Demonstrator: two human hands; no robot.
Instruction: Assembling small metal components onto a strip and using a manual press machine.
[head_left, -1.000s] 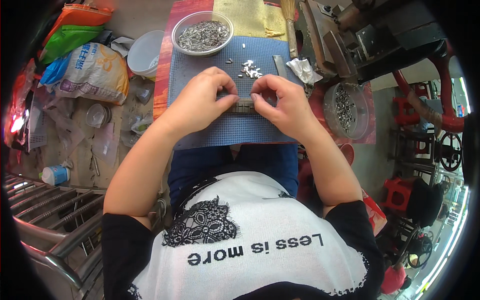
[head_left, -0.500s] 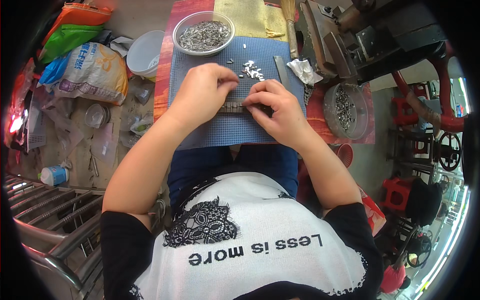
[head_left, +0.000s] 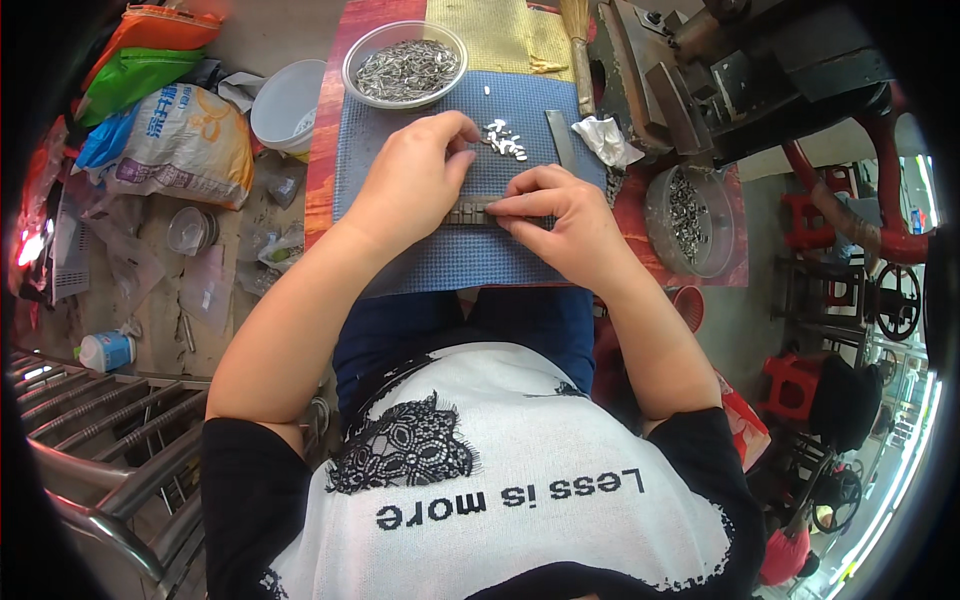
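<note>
A slotted metal bar (head_left: 467, 211) lies crosswise on the blue textured mat (head_left: 400, 268). My right hand (head_left: 565, 215) pinches the bar's right end between thumb and fingers. Above the bar's left part is my left hand (head_left: 415, 180), its fingers curled toward the thumb. Whatever those fingertips hold, if anything, is hidden. Just right of them lies a loose cluster of small white and silvery pieces (head_left: 505, 142). One more white piece (head_left: 487, 90) sits apart, farther back.
A bowl of small metal parts (head_left: 405, 70) stands at the back left, and a clear tub of metal pieces (head_left: 688, 220) at right. A flat metal strip (head_left: 561, 138), crumpled tissue (head_left: 608, 143) and brush (head_left: 578, 50) lie right of the cluster. Dark machinery (head_left: 700, 80) rises beyond.
My left hand has shifted slightly left and back, off the white pieces, and now covers where a small dark piece lay. My right hand stays at the bar, its fingers a little straighter.
</note>
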